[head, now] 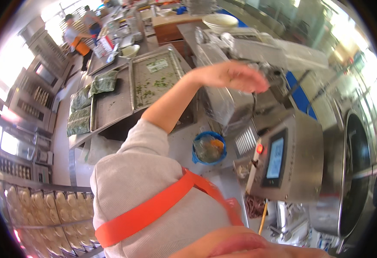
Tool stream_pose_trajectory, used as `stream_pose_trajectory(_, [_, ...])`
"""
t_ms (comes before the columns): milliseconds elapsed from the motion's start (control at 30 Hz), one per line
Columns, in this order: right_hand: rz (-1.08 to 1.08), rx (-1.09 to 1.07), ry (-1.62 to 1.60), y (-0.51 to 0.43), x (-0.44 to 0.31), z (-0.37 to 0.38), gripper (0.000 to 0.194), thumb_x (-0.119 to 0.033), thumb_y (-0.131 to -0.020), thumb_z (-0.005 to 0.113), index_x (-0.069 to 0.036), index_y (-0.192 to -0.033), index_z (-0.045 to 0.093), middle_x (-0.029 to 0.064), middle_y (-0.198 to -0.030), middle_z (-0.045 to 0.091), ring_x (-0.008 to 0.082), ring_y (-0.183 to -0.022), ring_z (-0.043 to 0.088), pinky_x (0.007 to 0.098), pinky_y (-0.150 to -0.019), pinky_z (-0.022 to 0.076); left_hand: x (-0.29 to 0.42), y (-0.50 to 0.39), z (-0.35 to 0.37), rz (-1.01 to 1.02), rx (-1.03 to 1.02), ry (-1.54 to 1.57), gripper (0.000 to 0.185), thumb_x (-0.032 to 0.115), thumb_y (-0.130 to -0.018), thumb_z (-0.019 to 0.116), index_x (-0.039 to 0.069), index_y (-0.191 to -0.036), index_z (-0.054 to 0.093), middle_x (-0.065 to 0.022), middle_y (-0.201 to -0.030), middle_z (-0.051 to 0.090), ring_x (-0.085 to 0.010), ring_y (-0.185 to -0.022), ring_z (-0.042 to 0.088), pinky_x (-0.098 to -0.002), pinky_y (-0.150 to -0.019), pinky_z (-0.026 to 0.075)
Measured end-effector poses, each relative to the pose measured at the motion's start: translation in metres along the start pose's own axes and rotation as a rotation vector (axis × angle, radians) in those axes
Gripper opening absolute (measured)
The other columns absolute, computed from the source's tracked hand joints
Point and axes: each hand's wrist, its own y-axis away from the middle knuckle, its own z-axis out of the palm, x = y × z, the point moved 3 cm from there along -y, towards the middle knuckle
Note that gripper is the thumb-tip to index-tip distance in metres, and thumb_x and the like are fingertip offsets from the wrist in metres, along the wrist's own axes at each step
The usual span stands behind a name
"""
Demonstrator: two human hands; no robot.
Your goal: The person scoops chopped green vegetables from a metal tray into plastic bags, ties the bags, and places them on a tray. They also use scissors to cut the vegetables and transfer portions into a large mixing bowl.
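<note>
My left hand [236, 76] is raised over a metal machine with a box-like housing [222, 103]. It is blurred, with the fingers stretched out to the right and nothing visible in its grasp. My bare forearm crosses in front of a worktable. On that table, a metal tray [111, 109] lies beside a second metal tray [138, 59], which holds scattered chopped greens [161, 83] and a small packet [157, 65]. Plastic bags of greens [104, 82] rest at the table's left. My right hand is out of view.
A blue-lined bin [195, 158] holding plastic waste stands on the floor. To the right are a steel control box with a lit screen [275, 158] and a large metal vessel [341, 180]. A rack of pale dough pieces [49, 200] is lower left. Two people [75, 38] work farther back.
</note>
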Motion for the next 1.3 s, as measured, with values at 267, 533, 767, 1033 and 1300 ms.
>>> stream_pose_trajectory(267, [-0.307,0.105,0.368,-0.093,0.070,0.050,0.032,-0.028,-0.087,0.060,-0.006,-0.110,0.061,0.0183,-0.102,0.065,0.0374,-0.095,0.060,0.0426,-0.083,0.0484,-0.180,0.207,0.003,-0.803,0.311,-0.287,0.043,0.030,-0.085,0.066,0.007,-0.120,0.057,-0.0142,-0.111,0.065,-0.0267,-0.099,0.064,-0.0354,-0.086,0.049])
stream_pose_trajectory(533, [0.126,0.378,0.304,-0.042,0.034,0.032,0.030,-0.030,-0.080,0.065,-0.009,-0.100,0.063,0.0177,-0.099,0.064,0.0376,-0.096,0.059,0.0455,-0.084,0.0461,-0.295,0.453,0.120,-1.277,-0.412,-0.173,0.053,0.033,-0.081,0.069,0.005,-0.125,0.055,-0.0182,-0.112,0.064,-0.0279,-0.106,0.061,-0.0351,-0.088,0.047])
stream_pose_trajectory(767, [0.359,1.206,0.258,0.016,0.106,-0.033,0.057,-0.032,-0.074,0.073,-0.012,-0.122,0.052,0.0162,-0.116,0.057,0.0362,-0.107,0.053,0.0462,-0.085,0.0473,-0.282,0.302,0.137,-0.901,-0.421,-0.353,0.049,0.025,-0.083,0.068,0.005,-0.125,0.053,-0.0195,-0.112,0.063,-0.0279,-0.096,0.063,-0.0348,-0.083,0.049])
stream_pose_trajectory(1033, [0.335,1.353,-0.094,-0.036,0.126,-0.068,0.053,-0.026,-0.068,0.072,-0.011,-0.116,0.054,0.0194,-0.101,0.063,0.0365,-0.097,0.060,0.0443,-0.084,0.0493,-0.209,0.124,0.341,-0.903,-0.707,0.553,0.050,0.034,-0.090,0.060,0.014,-0.133,0.047,-0.0069,-0.129,0.054,-0.0202,-0.116,0.054,-0.0420,-0.095,0.042])
stream_pose_trajectory(1300, [0.156,1.096,-0.264,-0.061,0.101,-0.045,0.059,-0.033,-0.072,0.069,-0.007,-0.122,0.051,0.0259,-0.102,0.062,0.0425,-0.096,0.060,0.0453,-0.084,0.0484,-0.224,0.024,0.517,-1.191,-0.203,1.370,0.049,0.043,-0.096,0.042,0.017,-0.137,0.038,-0.0100,-0.135,0.045,-0.0273,-0.122,0.047,-0.0473,-0.099,0.041])
